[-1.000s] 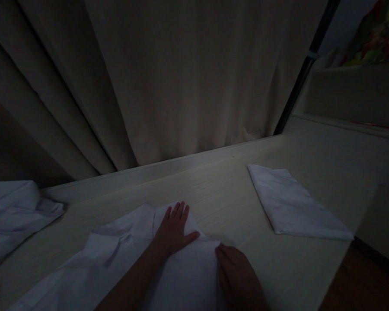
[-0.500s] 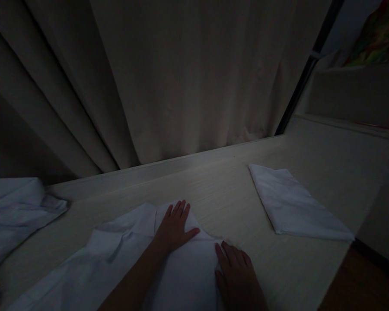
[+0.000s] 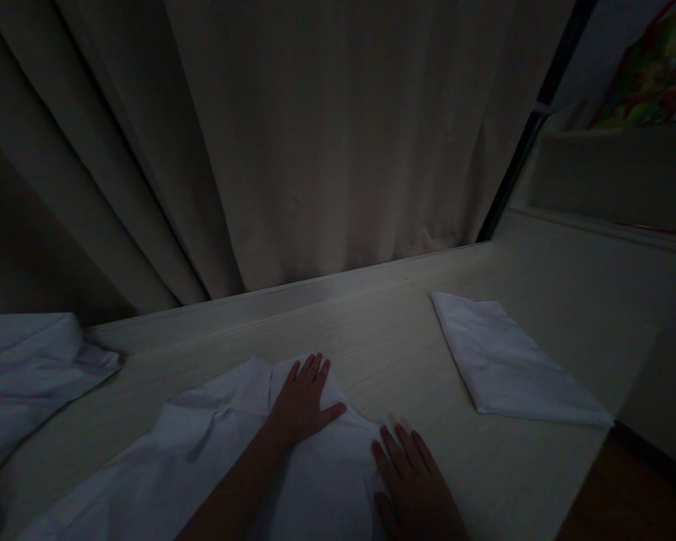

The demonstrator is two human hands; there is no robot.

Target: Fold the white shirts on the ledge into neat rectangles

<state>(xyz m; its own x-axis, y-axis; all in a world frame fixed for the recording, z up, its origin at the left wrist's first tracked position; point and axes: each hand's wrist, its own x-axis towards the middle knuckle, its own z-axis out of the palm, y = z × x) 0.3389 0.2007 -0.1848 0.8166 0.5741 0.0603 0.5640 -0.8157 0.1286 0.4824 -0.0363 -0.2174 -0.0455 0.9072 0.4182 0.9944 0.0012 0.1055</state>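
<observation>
A white cloth garment point(image 3: 214, 436) lies spread on the pale tabletop point(image 3: 372, 330), with some creases on its left part. My left hand point(image 3: 301, 402) rests flat on its upper part, fingers stretched and thumb out to the side. At the garment's right edge lies my right hand point(image 3: 411, 473), fingers spread, its thumb side touching the cloth and the rest over the table. Neither hand grips anything. The lower part of the garment runs out of the bottom of the view.
A folded white cloth point(image 3: 512, 361) lies to the right, near the table's edge. More white fabric point(image 3: 28, 383) is heaped at the left. Beige curtains point(image 3: 327, 135) hang behind the table. A colourful bag point(image 3: 647, 71) stands on a raised shelf point(image 3: 614, 165) at the right.
The fingers of my right hand have spread and flattened at the garment's right edge. My left hand stays in place on the cloth. The view has shifted slightly.
</observation>
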